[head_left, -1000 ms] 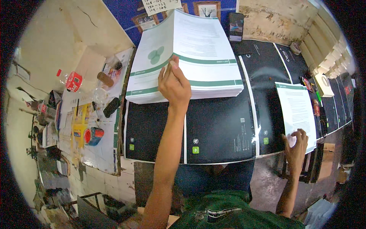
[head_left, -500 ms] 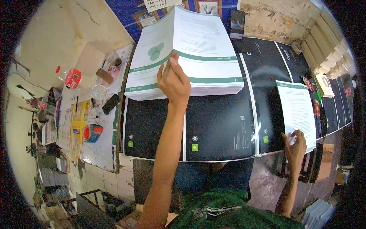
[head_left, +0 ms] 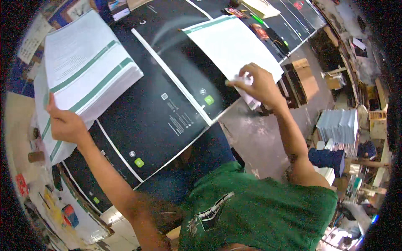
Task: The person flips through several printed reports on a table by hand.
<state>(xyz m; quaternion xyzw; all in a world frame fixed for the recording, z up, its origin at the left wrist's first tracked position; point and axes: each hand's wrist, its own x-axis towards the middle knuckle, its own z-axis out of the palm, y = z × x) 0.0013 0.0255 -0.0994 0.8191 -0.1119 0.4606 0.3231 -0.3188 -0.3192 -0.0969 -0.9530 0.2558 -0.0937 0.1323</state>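
Observation:
A thick stack of white printed sheets (head_left: 90, 54) with green bands lies at the left of the bench. At its near left corner, my left hand (head_left: 69, 125) is closed with the thumb up, pinching a turned sheet of paper (head_left: 52, 144) that spreads off to the left. To the right, my right hand (head_left: 261, 85) curls over the near edge of separate white paper (head_left: 228, 44) with a green top band. Its thumb and fingers bend around a pale, pinkish-white piece (head_left: 250, 97), blurred, whose kind I cannot make out.
Black printed sheeting (head_left: 167, 104) with white strips covers the bench. A phone (head_left: 119, 9) stands behind the stack. A green marker (head_left: 256, 18) and small items lie at the far right. Bundled paper (head_left: 337, 125) sits lower right; a red-and-blue tape roll (head_left: 70, 215) lies lower left.
The view has swung to the right and tilted. My left hand has gone from the middle of the stack to its near left corner. My right hand remains by the separate paper's near edge.

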